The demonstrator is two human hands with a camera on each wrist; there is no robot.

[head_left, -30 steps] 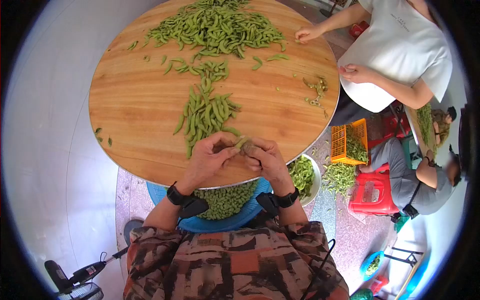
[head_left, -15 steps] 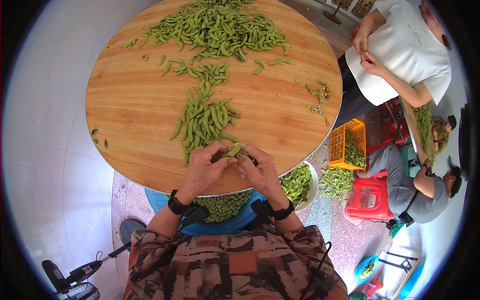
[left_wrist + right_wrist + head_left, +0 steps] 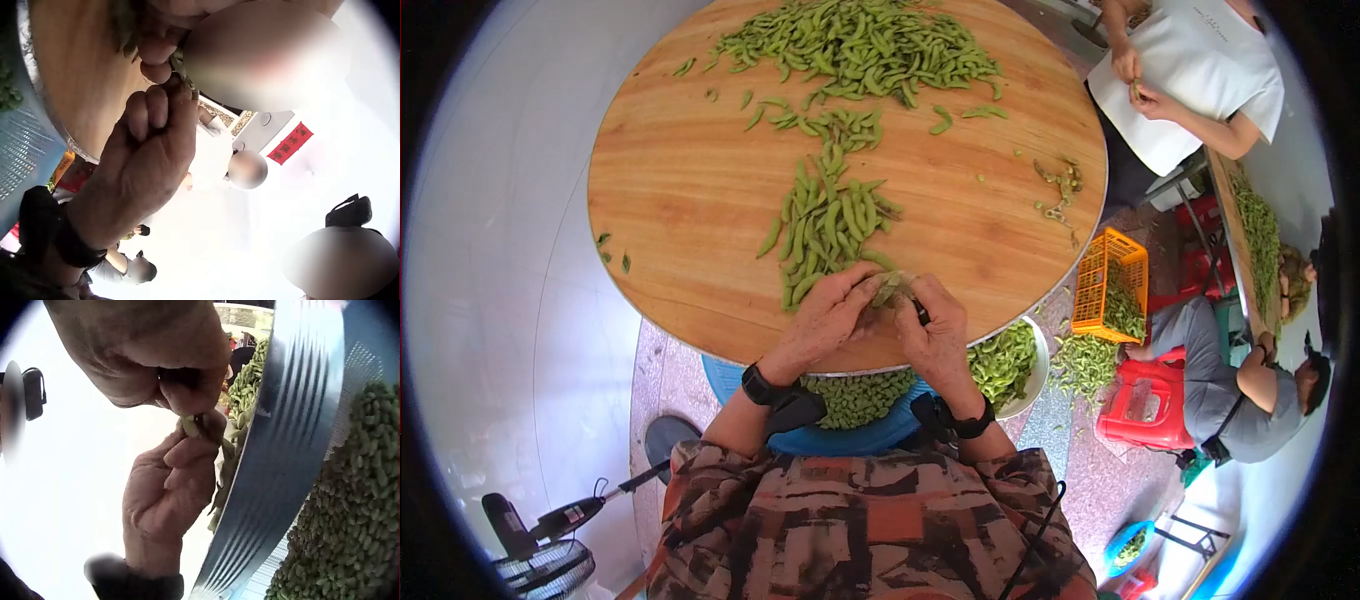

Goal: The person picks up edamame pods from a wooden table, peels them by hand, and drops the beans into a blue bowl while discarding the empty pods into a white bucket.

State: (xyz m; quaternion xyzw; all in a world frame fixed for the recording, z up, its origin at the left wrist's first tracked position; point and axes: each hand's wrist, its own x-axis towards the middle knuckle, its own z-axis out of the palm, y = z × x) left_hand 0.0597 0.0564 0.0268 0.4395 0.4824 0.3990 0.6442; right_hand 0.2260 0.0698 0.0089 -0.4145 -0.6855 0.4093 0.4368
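Observation:
Over the near edge of the round wooden table, my two hands meet at a green soybean pod. My left hand pinches its left side, fingers curled. From the other side my right hand grips it between thumb and fingers; a small dark band shows on one digit. The right wrist view shows the pod between both sets of fingertips, mostly covered. Just beyond my left hand lies a small heap of pods. Below the table edge, a blue basket holds shelled green beans.
A large pile of pods covers the table's far side. Empty shells lie at right. A white basin of opened pods, a yellow crate and a red stool stand right. A person in white stands beside the table.
The pod has turned between my fingers and is now more covered by them. The person in white has brought both hands together. The head view has shifted slightly.

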